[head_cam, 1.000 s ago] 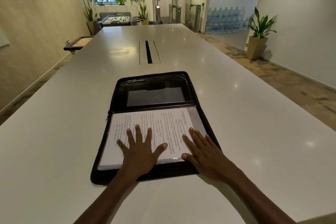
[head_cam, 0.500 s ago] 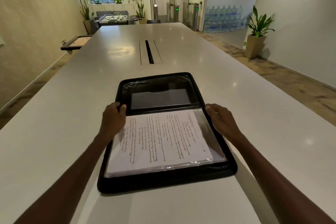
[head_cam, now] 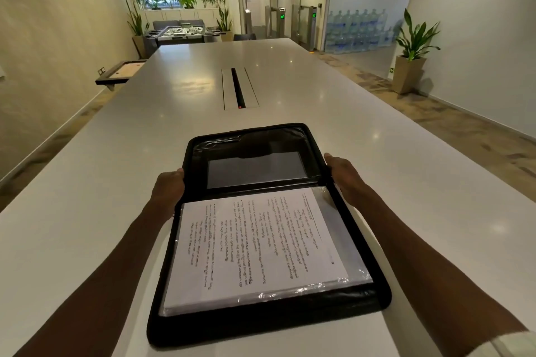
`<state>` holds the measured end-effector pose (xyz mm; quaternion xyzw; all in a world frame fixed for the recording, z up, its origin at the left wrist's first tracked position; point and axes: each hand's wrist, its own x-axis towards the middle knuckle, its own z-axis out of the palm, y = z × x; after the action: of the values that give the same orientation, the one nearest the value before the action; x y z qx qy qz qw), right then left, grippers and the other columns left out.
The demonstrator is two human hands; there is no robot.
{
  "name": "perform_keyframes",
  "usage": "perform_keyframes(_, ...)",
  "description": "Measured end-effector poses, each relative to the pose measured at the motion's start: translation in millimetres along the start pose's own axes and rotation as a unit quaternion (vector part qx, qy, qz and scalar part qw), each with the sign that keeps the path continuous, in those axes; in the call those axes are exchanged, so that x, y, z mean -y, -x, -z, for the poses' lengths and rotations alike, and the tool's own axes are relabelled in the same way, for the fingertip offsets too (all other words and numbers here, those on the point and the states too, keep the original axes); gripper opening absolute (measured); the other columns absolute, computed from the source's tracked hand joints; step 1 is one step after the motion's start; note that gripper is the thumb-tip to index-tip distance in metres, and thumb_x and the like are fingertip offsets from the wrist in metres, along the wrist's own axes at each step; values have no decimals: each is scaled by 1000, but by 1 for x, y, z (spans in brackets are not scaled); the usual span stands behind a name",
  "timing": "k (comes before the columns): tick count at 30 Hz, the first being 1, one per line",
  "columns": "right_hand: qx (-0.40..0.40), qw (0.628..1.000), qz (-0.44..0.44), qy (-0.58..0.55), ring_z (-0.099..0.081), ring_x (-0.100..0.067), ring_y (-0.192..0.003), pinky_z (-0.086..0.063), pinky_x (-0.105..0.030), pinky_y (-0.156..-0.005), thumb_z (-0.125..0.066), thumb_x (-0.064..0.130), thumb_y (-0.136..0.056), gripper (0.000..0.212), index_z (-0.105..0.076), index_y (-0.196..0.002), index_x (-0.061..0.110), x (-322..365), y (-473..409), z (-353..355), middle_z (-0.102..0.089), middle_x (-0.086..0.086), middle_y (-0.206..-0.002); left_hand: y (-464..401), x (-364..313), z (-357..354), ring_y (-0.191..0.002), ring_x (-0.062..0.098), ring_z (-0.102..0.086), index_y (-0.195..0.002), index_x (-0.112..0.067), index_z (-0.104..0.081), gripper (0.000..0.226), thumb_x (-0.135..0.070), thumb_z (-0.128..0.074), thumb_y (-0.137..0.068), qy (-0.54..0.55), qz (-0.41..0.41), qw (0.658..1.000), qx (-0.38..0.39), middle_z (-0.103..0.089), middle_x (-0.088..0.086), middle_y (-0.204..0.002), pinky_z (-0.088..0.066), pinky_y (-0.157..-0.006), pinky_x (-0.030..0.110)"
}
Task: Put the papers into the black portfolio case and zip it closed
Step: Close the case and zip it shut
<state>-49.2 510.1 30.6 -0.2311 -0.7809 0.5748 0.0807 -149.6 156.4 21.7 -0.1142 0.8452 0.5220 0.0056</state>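
The black portfolio case (head_cam: 261, 324) lies open on the white table (head_cam: 406, 182), its far half with a dark pocket slightly raised. A stack of printed papers (head_cam: 255, 249) in clear wrap fills the near half. My left hand (head_cam: 168, 190) grips the case's left edge at the fold. At the right edge near the fold, my right hand (head_cam: 346, 177) grips the far half's rim.
A cable slot (head_cam: 238, 88) is set into the table beyond the case. A framed board (head_cam: 120, 72) sits by the table's left edge. A potted plant (head_cam: 412, 52) stands at the right wall, and a foosball table (head_cam: 181, 33) stands at the far end.
Both hands left the top of the papers and moved out to the case's side edges at the fold. The far half now sits slightly lifted and the case lies nearer to me.
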Motion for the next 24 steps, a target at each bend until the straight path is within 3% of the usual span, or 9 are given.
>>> perform_keyframes(3,9,999,-20,-26,-61,-25,-81,-46,-30,-67,-39,46,-99,45,-62,-80,13,1,-9,0,-61,-8,-79,-6,-2,3,-74,27,-53,-67,-15,-50,32,-24,-42,-97,19,6,1000,3,-52,8,-72,-44,-65,36)
perform_keyframes(6,13,997,-33,-73,-63,-23,-93,-50,-36,-84,-44,45,-99,33,-63,-87,21,3,-12,3,-66,-12,-97,-8,-6,6,-87,25,-55,-73,-24,-51,24,-31,-44,-95,50,18,998,18,-54,-1,-77,-51,-86,45)
perform_keyframes(11,23,990,-27,-135,-62,-16,-90,-45,-30,-85,-44,40,-101,28,-57,-90,19,9,-16,13,-63,-3,-93,-8,-17,9,-76,26,-52,-67,-9,-50,32,-27,-46,-93,85,21,996,3,-51,9,-68,-40,-69,39)
perform_keyframes(14,31,988,-7,-149,-62,-19,-88,-46,-31,-83,-42,38,-102,32,-58,-106,11,18,-14,18,-64,-6,-92,-8,-24,13,-74,25,-54,-68,-13,-51,29,-20,-44,-95,75,-3,997,2,-53,7,-71,-43,-66,36)
perform_keyframes(16,33,987,4,-157,-62,-19,-87,-47,-30,-80,-42,37,-102,31,-61,-98,12,26,-10,21,-64,-7,-93,-5,-30,17,-75,25,-57,-69,-15,-51,28,-13,-43,-96,59,-28,998,4,-55,7,-74,-46,-64,34)
perform_keyframes(21,29,989,53,-138,-59,-21,-103,-46,-33,-93,-38,35,-104,26,-58,-88,27,48,10,25,-63,0,-102,8,-49,33,-86,29,-60,-71,-11,-59,23,-23,-47,-86,145,-32,989,-16,-61,16,-88,-45,-75,40)
perform_keyframes(24,23,988,84,-130,-56,-19,-109,-43,-33,-98,-34,40,-104,30,-60,-106,24,57,24,26,-61,-1,-116,22,-60,38,-85,27,-61,-77,-12,-63,24,-30,-48,-87,173,-54,983,-18,-62,13,-89,-45,-73,39)
